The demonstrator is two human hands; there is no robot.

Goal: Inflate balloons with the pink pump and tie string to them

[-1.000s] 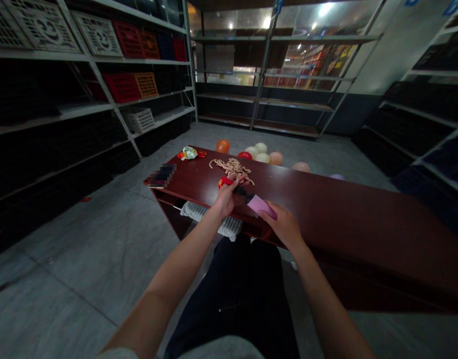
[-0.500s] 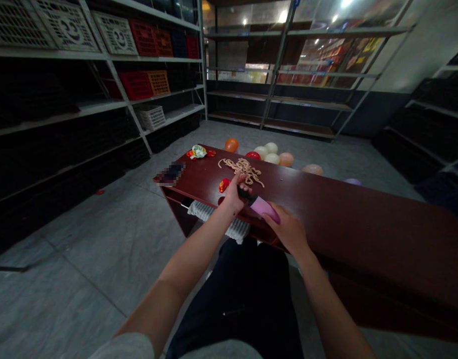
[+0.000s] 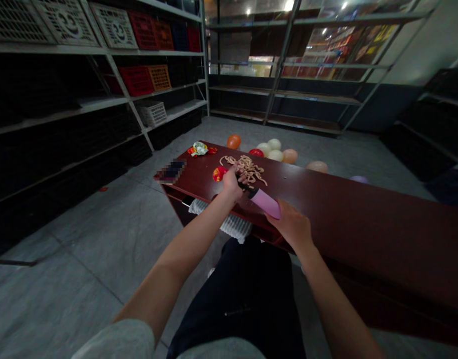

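Note:
My right hand (image 3: 293, 225) grips the near end of a pink balloon pump (image 3: 267, 203). At the pump's black far end, my left hand (image 3: 233, 183) has its fingers closed around the nozzle. A red balloon with yellow print (image 3: 219, 173) sticks out past the left side of this hand, looking partly filled; the spot where it meets the nozzle is hidden by my fingers. Just beyond my left hand lies a tangled heap of beige, string-like strips (image 3: 251, 168) on the dark red table (image 3: 348, 214).
A crumpled red and pale green packet (image 3: 199, 148) and a blurred-out dark flat object (image 3: 172, 171) lie at the table's left end. Past the far edge, several balloons (image 3: 274, 155) rest on the floor. Bubble-wrap-like material (image 3: 236, 228) pokes from the table's shelf. Crate-filled racks (image 3: 118, 75) stand left.
The red balloon looks larger and has shifted up and left. My left hand moved slightly away from my right, and more of the pump shows between them.

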